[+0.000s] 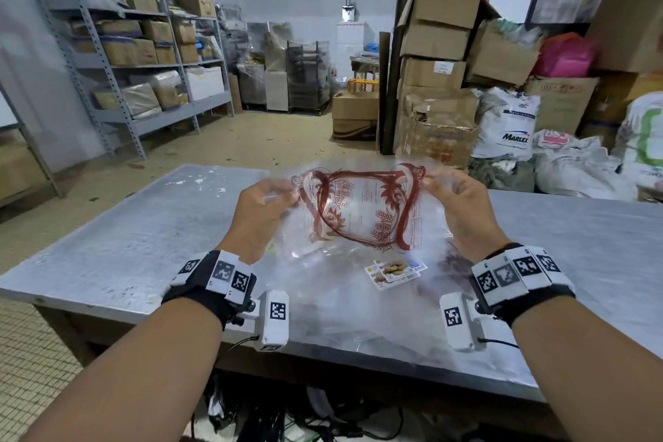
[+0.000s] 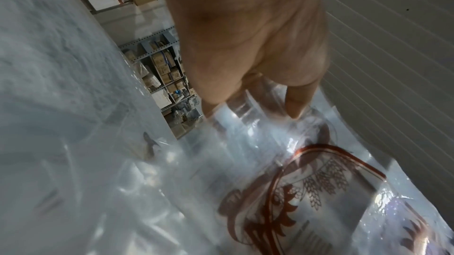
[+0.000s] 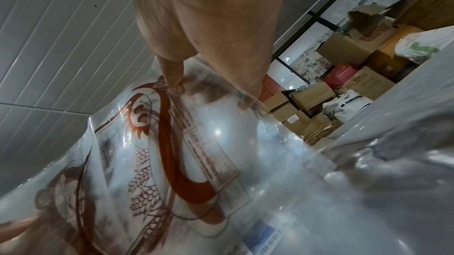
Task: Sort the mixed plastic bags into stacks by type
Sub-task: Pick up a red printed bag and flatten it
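The clear plastic bag with red-brown wheat print (image 1: 358, 212) hangs stretched nine-to-three between left hand (image 1: 263, 215) and right hand (image 1: 455, 212), each grip pinching a top corner above the loose pile of clear bags (image 1: 358, 283) on the grey tabletop (image 1: 125, 244).

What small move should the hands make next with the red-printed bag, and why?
Probably lower the red-printed bag flat onto a bare part of the table. The left hand and right hand pinch its top corners and hold it above the loose pile of bags, so its type shows.
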